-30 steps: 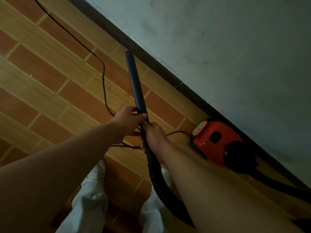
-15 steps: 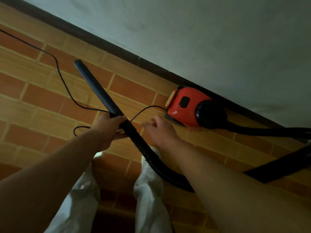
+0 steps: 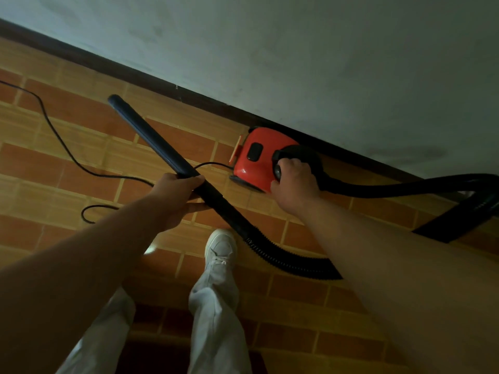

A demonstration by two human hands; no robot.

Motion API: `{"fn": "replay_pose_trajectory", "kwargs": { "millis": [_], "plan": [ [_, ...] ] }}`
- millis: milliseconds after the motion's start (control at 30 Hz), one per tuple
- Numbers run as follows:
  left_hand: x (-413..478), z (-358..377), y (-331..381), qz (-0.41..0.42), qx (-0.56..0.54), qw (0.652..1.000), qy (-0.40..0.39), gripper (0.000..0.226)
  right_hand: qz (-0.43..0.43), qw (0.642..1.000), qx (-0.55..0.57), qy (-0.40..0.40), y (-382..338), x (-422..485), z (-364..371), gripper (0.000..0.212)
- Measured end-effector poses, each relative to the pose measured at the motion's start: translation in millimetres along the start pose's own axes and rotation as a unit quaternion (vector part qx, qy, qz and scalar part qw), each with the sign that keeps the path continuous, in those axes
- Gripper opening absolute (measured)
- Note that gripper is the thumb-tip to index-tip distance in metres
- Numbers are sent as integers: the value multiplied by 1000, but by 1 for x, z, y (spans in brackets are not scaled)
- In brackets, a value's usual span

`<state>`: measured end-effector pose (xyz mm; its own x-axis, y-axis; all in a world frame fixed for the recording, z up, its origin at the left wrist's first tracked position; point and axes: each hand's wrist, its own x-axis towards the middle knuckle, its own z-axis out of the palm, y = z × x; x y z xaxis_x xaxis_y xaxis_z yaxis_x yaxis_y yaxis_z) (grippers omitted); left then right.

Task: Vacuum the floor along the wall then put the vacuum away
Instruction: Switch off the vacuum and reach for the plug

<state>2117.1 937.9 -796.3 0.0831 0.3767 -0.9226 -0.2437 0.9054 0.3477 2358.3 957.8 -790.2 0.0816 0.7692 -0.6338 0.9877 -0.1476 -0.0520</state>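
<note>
A small red canister vacuum (image 3: 256, 160) sits on the brick-pattern floor against the dark skirting of the wall. My right hand (image 3: 294, 184) grips its black handle on top. A dark wand (image 3: 151, 136) points up-left over the floor, and my left hand (image 3: 175, 193) holds it near its lower end. From the wand a black ribbed hose (image 3: 283, 260) loops under my right forearm and round to the vacuum's right side (image 3: 405, 184).
A thin black power cord (image 3: 62, 147) snakes over the floor at left and runs to the vacuum. The grey wall (image 3: 297, 49) fills the top, with the skirting (image 3: 162, 85) below it. My white trousers and shoe (image 3: 220, 249) stand below the wand.
My right hand let go of the wand and hose, reached right and took the vacuum's handle. The left hand kept hold of the wand, and the view swung towards the vacuum.
</note>
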Motion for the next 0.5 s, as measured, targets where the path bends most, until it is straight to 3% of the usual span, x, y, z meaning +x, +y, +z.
{"fn": "replay_pose_trajectory", "kwargs": {
  "millis": [300, 500],
  "plan": [
    [24, 50, -22, 0, 15, 1000, -16, 23, 4, 995, -93, 31, 44, 29, 25, 79],
    [32, 65, -28, -14, 14, 999, -26, 26, 16, 996, -88, 27, 47, 51, 29, 72]
  ]
}}
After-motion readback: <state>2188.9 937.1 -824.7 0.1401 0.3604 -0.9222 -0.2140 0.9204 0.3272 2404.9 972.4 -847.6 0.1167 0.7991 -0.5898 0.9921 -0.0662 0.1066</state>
